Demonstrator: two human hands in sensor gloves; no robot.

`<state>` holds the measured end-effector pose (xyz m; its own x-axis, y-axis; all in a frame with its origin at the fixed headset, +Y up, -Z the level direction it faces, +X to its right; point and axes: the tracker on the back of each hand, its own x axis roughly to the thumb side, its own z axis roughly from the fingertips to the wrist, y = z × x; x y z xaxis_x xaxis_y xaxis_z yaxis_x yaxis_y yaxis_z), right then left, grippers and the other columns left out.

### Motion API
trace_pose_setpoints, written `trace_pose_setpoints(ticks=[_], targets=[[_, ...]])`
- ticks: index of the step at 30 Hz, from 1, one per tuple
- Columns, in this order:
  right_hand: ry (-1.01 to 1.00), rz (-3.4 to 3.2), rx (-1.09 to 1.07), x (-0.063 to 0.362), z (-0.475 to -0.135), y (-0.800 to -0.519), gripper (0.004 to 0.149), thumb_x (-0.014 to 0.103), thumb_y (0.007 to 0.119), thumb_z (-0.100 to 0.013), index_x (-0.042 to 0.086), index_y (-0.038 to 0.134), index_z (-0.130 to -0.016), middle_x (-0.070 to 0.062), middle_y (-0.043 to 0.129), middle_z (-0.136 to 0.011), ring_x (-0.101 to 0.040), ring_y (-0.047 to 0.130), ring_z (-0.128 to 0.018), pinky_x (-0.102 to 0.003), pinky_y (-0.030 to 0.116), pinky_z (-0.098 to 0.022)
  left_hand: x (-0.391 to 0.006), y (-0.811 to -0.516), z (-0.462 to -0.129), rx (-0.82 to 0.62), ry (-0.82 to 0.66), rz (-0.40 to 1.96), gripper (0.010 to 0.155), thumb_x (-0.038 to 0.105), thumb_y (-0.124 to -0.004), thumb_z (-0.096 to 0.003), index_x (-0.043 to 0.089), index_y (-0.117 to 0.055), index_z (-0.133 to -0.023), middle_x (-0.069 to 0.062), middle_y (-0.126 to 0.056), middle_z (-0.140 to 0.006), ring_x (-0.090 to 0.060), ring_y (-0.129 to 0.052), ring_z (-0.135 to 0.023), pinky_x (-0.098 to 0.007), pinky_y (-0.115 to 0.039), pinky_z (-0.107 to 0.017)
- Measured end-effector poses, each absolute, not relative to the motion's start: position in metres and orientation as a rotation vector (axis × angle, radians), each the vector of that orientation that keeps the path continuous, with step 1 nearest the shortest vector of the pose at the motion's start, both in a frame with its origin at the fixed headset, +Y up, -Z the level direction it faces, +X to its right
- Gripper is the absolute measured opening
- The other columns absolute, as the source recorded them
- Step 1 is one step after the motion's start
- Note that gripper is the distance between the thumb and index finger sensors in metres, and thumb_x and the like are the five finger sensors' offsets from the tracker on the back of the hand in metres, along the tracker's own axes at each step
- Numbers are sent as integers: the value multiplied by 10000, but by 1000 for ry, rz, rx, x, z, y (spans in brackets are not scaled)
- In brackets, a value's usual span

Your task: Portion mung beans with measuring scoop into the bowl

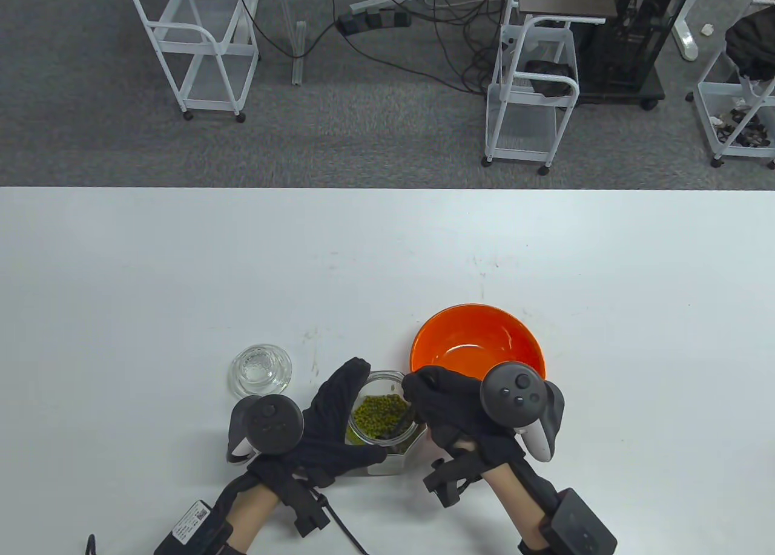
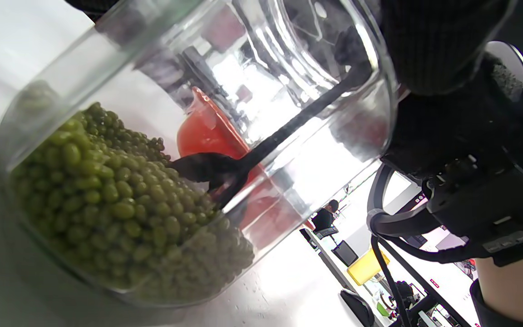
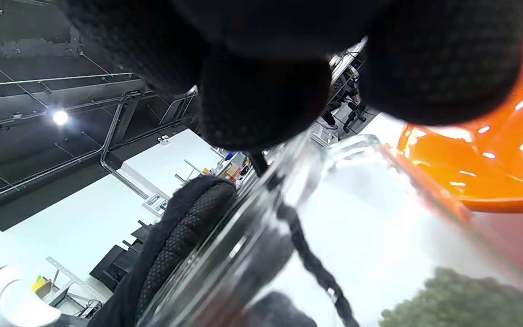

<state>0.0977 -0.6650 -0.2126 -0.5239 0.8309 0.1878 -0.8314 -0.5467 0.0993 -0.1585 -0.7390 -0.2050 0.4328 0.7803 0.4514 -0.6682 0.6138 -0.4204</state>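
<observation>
Currently mid-scoop: left hand (image 1: 327,425) wraps the glass jar (image 1: 382,422) of mung beans (image 2: 107,190) near the bench's (image 1: 181,276) front edge, fingers curled round its wall, jar tipped per the left wrist view. Right hand (image 1: 460,413) pinches the black measuring scoop (image 2: 207,168) by the top of its thin handle, fingers closed on it; scoop head sits at the bean surface inside the jar. Orange bowl (image 1: 478,343) is just beside the jar, looks empty. Glass lid (image 1: 260,370) lies apart to the left. Handling guess: jar is smooth, hard, breakable, so keep a full wrap on the wall. Scoop is light and stiff; a handle-end grip gives reach. Beans are small and loose, and roll off if the scoop tilts.
</observation>
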Motion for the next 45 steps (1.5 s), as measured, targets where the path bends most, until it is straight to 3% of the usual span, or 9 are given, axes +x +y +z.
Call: trace_pose_setpoints(ticks=[22,45], targets=[[92,1992,221,91,-211,-677,412,410,786,-529,81,920,-738,-154,975,-393,-89,929,-47,-378,942,-173,-158,-739,-204,-186,-659,903,1162,660,-836,-461,150,-82,-1183,-247,-191,-1259,-539,-374,-1150,-779,-456,-737],[186,1649,-58,129,-232,-706,406,412,769,-535,89,919,-730,-144,975,-392,-85,938,-44,-375,949,-173,-159,-739,-204,-183,-657,897,1156,661,-830,-464,153,-80,-1182,-247,-188,-1259,-540,-373,-1149,-779,-454,-736]])
